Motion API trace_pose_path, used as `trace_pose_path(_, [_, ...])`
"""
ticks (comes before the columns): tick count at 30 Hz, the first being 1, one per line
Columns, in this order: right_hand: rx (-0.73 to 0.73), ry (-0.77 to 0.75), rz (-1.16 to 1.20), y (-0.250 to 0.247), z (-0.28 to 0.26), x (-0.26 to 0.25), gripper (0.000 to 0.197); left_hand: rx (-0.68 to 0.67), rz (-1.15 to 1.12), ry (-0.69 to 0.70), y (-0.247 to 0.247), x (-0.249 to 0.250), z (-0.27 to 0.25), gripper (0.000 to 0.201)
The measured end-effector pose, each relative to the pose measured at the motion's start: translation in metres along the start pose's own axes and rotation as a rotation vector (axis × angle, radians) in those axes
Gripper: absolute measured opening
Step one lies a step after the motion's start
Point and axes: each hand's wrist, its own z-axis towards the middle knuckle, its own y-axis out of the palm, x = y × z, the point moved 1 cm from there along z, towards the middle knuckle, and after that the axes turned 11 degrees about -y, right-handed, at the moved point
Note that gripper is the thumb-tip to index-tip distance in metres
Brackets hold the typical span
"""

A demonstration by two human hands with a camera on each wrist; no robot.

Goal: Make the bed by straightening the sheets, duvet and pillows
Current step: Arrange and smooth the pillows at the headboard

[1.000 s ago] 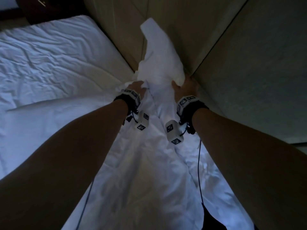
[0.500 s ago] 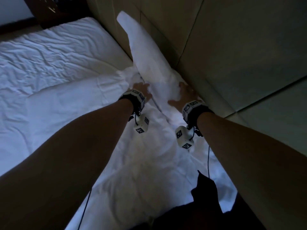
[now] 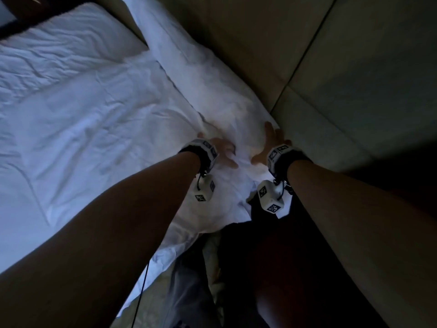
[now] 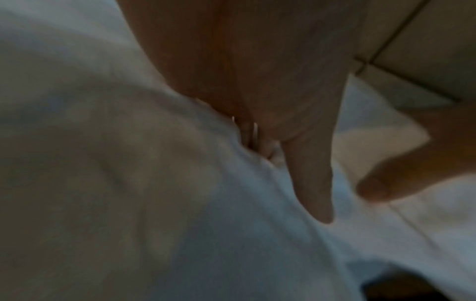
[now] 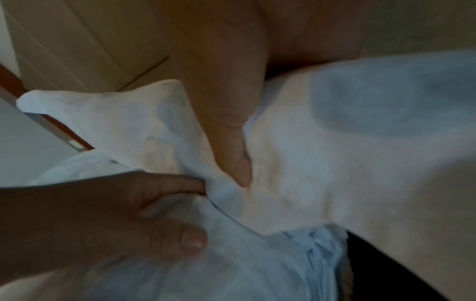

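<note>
A white pillow (image 3: 212, 79) leans lengthwise along the beige padded headboard (image 3: 260, 39), its near end between my hands. My left hand (image 3: 218, 151) is on that end's left side; the right wrist view shows its finger and thumb (image 5: 90, 213) bunching pillow fabric (image 5: 335, 163). My right hand (image 3: 269, 143) lies on the right side with straight fingers, and its thumb (image 5: 231, 152) presses into the cloth. In the left wrist view my left thumb (image 4: 309, 183) points down into the pillow (image 4: 128, 183). A rumpled white duvet (image 3: 82, 126) covers the bed to the left.
A creased white sheet (image 3: 59, 43) lies at the far end of the bed, with dark wooden furniture (image 3: 23, 5) beyond it. Padded beige wall panels (image 3: 366, 79) fill the right. My legs in dark clothing (image 3: 236, 256) stand at the bed's near edge.
The pillow, held upright a second ago, has come down to lie low along the headboard. Both hands went down with it, and my view has swung lower.
</note>
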Motion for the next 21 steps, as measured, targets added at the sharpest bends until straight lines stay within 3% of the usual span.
trace_pose_path(3, [0.009, 0.054, 0.075, 0.014, -0.009, 0.021, 0.123, 0.039, 0.13, -0.016, 0.029, 0.016, 0.002, 0.115])
trace_pose_path(5, [0.049, 0.067, 0.16, 0.025, -0.007, 0.035, 0.115, 0.041, 0.188, -0.052, 0.047, 0.016, 0.008, 0.12])
trace_pose_path(8, [0.169, 0.02, 0.196, 0.043, 0.0, 0.049, 0.09, 0.045, 0.223, -0.102, 0.07, 0.01, 0.028, 0.103])
trace_pose_path(13, [0.235, 0.001, 0.088, 0.037, 0.004, 0.039, 0.055, 0.147, 0.079, -0.117, 0.089, 0.011, 0.046, 0.051])
trace_pose_path(16, [0.277, 0.029, 0.012, 0.018, 0.003, 0.031, 0.04, 0.178, 0.035, -0.148, 0.091, 0.013, 0.053, 0.041])
trace_pose_path(21, [0.385, 0.02, -0.06, -0.04, -0.019, 0.028, 0.033, 0.263, -0.361, -0.135, 0.05, 0.043, 0.053, 0.031])
